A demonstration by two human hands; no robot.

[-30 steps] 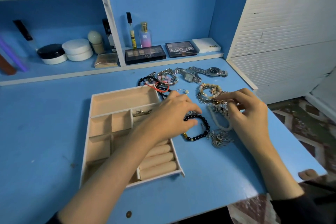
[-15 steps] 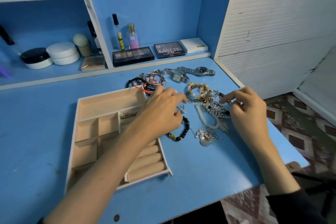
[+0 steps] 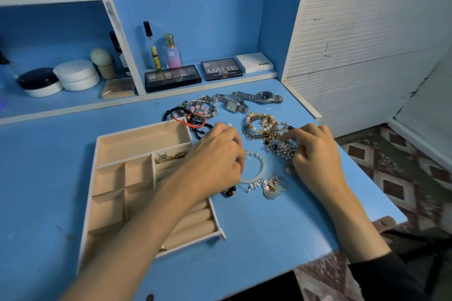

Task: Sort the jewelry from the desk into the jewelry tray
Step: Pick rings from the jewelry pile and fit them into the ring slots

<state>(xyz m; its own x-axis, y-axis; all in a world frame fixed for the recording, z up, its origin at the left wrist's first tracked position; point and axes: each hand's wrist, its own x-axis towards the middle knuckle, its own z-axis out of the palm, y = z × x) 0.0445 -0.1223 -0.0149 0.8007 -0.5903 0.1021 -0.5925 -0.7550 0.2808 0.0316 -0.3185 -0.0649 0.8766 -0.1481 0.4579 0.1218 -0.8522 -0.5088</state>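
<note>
Blue desk [image 3: 256, 239], seen from above. The tray [image 3: 141, 145] lies on it at the left of centre. Its long axis runs roughly from 6 to 12 o'clock. The long compartment is at the 12 o'clock end, the ring rolls are at the 5 o'clock corner, and square cells fill the 7 to 9 o'clock side. Small metal pieces [image 3: 171, 156] lie in a middle cell.

Loose jewelry lies on the desk from 1 to 3 o'clock of the tray:
- cord bracelets [image 3: 193, 117] at its far right corner;
- two watches [image 3: 259, 97] beyond them, bands running 9 to 3 o'clock;
- a tangle [image 3: 264, 127] of chains and beads;
- a white bracelet [image 3: 263, 166];
- a shell-shaped brooch [image 3: 272, 187], nearest the viewer.

The left forearm enters from 7 o'clock and crosses the tray's near right part. The left hand [image 3: 215, 161] is palm down with its fingers curled beside the white bracelet. The fingertips are hidden, so what it holds cannot be told.

The right forearm enters from 5 o'clock. The right hand [image 3: 315, 154] points toward 10 o'clock, and its forefinger and thumb pinch the tangle.
</note>
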